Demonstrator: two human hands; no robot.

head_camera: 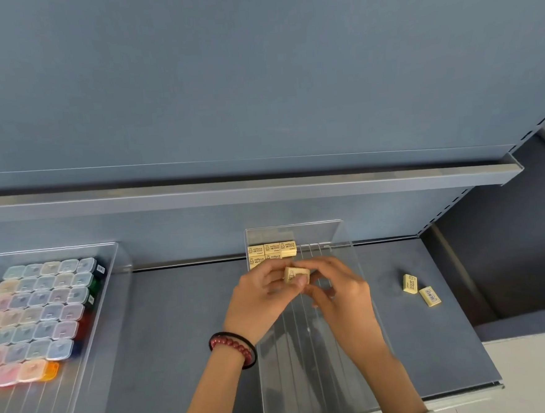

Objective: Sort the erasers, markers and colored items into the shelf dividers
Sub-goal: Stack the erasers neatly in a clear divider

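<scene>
Both forearms are stretched forward, and the hands are brought together around one small eraser (297, 274). It is pinched from its left side by the left hand (264, 292) and gripped on its right by the curled fingers of the right hand (338, 293). A bead bracelet (234, 347) is worn on the left wrist, below the eraser.

- Held eraser (297, 274): lower edge and corners covered by fingers of the left hand (264, 295) and right hand (335, 294); print blurred.
- Stacked erasers (272, 250): nearer rows hidden behind both hands; count cannot be told.
- Clear divider tray (348, 243): near end cut off by the bottom edge.
- Colored cases (37, 316): leftmost ones cut off by the left edge; contents blurred.
- Loose erasers (410, 283): label text too small to read.
</scene>
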